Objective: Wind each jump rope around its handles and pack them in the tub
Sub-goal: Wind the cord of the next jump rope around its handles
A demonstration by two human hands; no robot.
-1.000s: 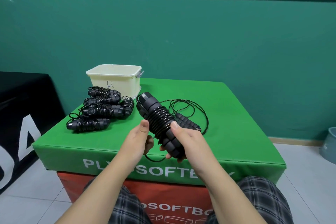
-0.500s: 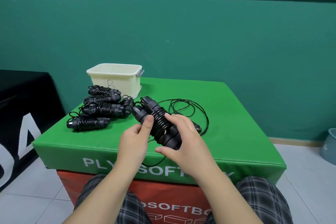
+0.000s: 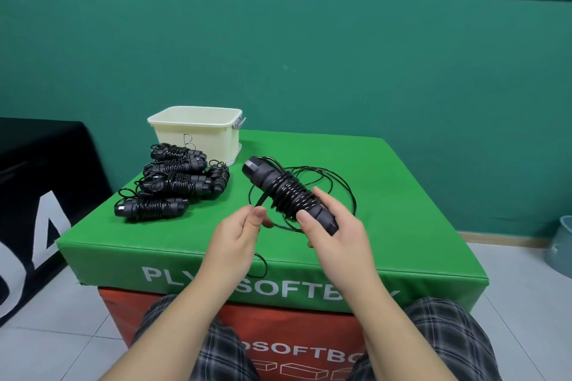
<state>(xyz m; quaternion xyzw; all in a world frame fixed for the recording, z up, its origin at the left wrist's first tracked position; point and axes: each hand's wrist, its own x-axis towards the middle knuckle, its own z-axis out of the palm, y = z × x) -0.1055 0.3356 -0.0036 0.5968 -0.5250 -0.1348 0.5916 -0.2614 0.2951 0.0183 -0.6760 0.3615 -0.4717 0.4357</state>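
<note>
Now that my left hand (image 3: 238,232) has pulled off the bundle, it pinches the thin black cord (image 3: 263,199); my right hand (image 3: 332,227) grips the black half-wound handles (image 3: 288,192) above the green tabletop (image 3: 402,210), more winding ahead.

Viewpoint: my head, close above my hands.
Facing: forward and down, toward the padded green foam box (image 3: 402,195) and teal wall (image 3: 340,56).

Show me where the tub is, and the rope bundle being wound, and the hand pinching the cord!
tub (image 3: 198,136), head view, front wall.
rope bundle (image 3: 291,195), head view, wound coils.
left hand (image 3: 238,235), head view, back of hand.
</note>
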